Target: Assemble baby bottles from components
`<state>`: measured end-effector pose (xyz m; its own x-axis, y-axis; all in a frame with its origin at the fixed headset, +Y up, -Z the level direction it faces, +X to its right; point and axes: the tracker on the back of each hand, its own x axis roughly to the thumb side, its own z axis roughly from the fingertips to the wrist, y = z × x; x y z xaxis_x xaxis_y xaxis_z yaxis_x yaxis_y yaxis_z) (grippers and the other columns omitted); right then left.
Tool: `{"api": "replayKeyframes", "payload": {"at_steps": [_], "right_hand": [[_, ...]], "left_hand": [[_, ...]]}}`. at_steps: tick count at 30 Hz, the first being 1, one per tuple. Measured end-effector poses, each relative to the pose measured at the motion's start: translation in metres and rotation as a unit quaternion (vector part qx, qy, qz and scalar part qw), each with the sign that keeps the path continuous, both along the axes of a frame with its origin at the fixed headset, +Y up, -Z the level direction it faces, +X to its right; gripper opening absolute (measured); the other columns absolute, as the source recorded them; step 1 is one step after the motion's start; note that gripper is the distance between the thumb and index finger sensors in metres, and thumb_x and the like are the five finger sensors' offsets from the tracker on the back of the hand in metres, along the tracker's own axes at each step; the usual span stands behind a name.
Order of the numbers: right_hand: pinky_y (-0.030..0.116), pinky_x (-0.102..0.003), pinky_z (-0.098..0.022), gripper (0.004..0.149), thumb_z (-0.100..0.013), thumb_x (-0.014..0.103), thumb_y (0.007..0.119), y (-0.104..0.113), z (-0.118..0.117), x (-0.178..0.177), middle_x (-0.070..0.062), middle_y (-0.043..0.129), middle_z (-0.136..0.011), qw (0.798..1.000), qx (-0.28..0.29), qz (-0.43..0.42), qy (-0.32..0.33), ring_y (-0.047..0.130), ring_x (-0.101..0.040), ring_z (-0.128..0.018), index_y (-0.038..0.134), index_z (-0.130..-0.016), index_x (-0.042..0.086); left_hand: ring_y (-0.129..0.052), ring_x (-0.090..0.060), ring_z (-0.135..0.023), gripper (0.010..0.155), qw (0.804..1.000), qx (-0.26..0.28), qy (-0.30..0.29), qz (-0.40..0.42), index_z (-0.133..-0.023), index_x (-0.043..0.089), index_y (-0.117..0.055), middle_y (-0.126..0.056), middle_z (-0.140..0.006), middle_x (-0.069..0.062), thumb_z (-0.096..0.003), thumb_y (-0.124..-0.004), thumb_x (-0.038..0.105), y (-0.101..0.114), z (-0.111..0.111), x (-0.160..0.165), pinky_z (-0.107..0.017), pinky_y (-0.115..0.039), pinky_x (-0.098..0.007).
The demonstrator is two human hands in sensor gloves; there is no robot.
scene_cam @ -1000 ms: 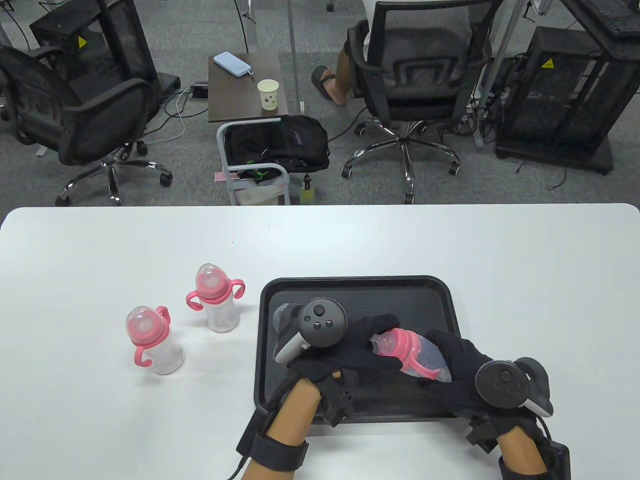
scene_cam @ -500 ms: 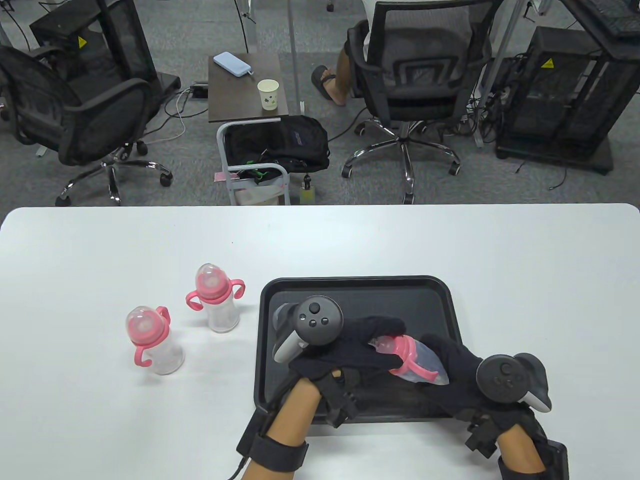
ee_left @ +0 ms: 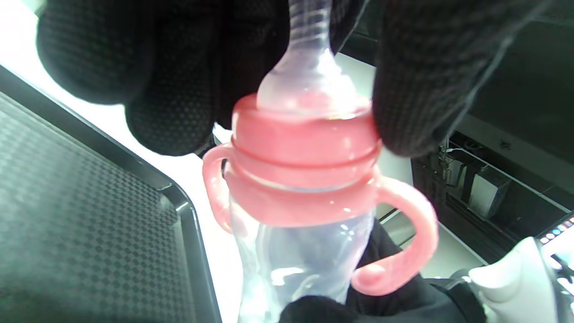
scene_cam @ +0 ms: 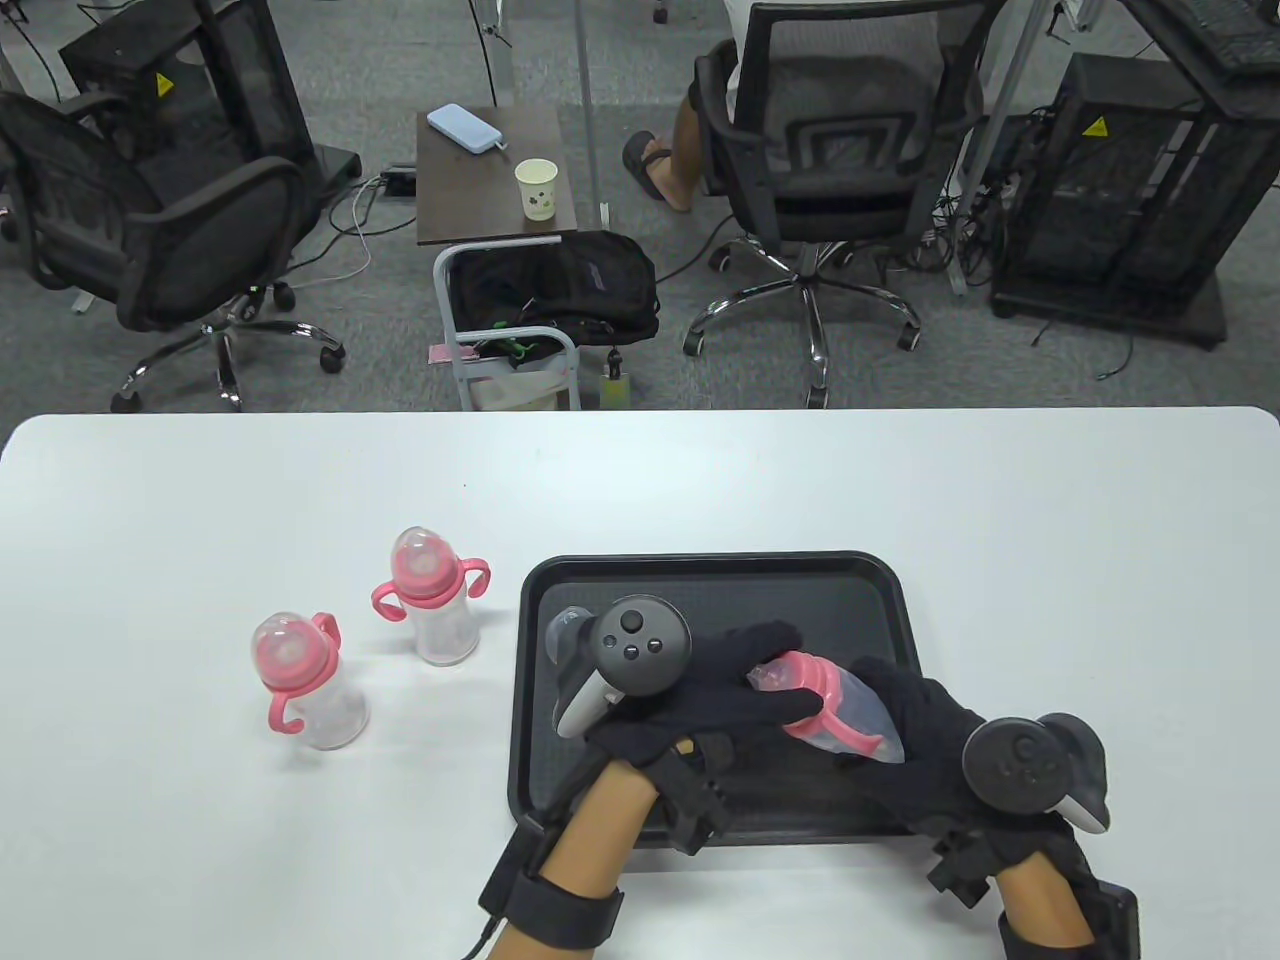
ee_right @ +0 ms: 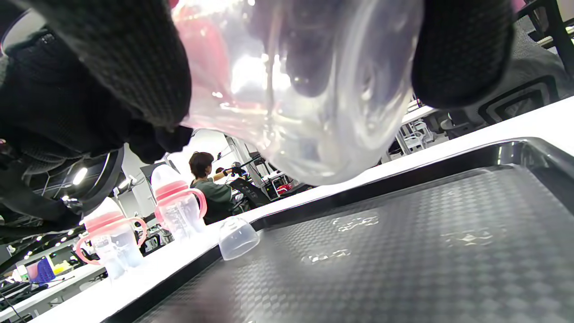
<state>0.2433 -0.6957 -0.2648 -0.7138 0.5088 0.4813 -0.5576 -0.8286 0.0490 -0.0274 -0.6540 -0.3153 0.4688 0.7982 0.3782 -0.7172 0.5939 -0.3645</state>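
Fingers [ee_left: 179, 98] of the left hand [scene_cam: 700, 700] are curled closed around the pink collar [ee_left: 305, 152] of the third bottle [scene_cam: 850, 715], with the clear silicone nipple [ee_left: 309, 72] running up between them toward the top of the left wrist view. Right hand [scene_cam: 930, 740] wraps the bottle's clear body from the lower right of the table view, its fingers closed on the base, as the right wrist view shows from below. Held just above the black tray [scene_cam: 720, 575] at lower centre, the bottle lies tilted, its long axis running from upper left at the nipple to lower right at the base, so collar end faces the left hand and base the right. By my reading the collar is being screwed down or checked, and any twist must turn about that slanted axis, left hand doing the turning. A clear domed cap [ee_right: 237, 237] lies on the tray's textured floor near its far left rim, nearer the left hand; it likely goes on next. Body plastic looks smooth, glossy and see-through; the collar and its two looped handles are opaque pink. Two capped bottles [scene_cam: 300, 680] [scene_cam: 430, 600] stand upright on the white table [scene_cam: 1050, 560] left of the tray.
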Motion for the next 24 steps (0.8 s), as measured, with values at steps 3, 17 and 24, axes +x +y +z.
{"api": "replayKeyframes", "payload": {"at_steps": [3, 17, 24], "right_hand": [[0.077, -0.067, -0.051, 0.09, -0.048, 0.052, 0.091, -0.0015, -0.0005, -0.0002, -0.022, 0.065, -0.108, 1.0, -0.009, -0.003, 0.007, 0.077, -0.052, -0.09, 0.044, -0.112, 0.009], [0.075, -0.068, -0.053, 0.09, -0.048, 0.051, 0.091, 0.0003, 0.0026, -0.0035, -0.021, 0.063, -0.109, 1.0, 0.018, 0.018, -0.005, 0.075, -0.052, -0.092, 0.043, -0.111, 0.009], [0.076, -0.067, -0.052, 0.09, -0.047, 0.051, 0.091, -0.0018, 0.0013, -0.0043, -0.022, 0.064, -0.109, 1.0, 0.011, 0.027, -0.002, 0.076, -0.052, -0.091, 0.044, -0.111, 0.009]], "left_hand": [[-0.098, -0.039, -0.076, 0.076, 0.997, -0.032, -0.065, -0.003, -0.112, 0.029, -0.069, -0.076, -0.112, -0.009, -0.045, -0.099, 0.05, 0.0023, -0.0003, 0.0022, -0.049, -0.088, -0.047], [-0.11, -0.03, -0.054, 0.079, 0.999, -0.046, 0.008, -0.021, -0.108, 0.024, -0.076, -0.09, -0.096, -0.013, -0.0443, -0.092, 0.067, 0.0002, 0.0014, -0.0025, -0.033, -0.095, -0.038], [-0.099, -0.038, -0.078, 0.079, 0.995, -0.067, -0.061, -0.03, -0.115, 0.024, -0.064, -0.073, -0.112, -0.016, -0.0468, -0.097, 0.047, -0.0004, -0.001, 0.0016, -0.053, -0.089, -0.047]]}}
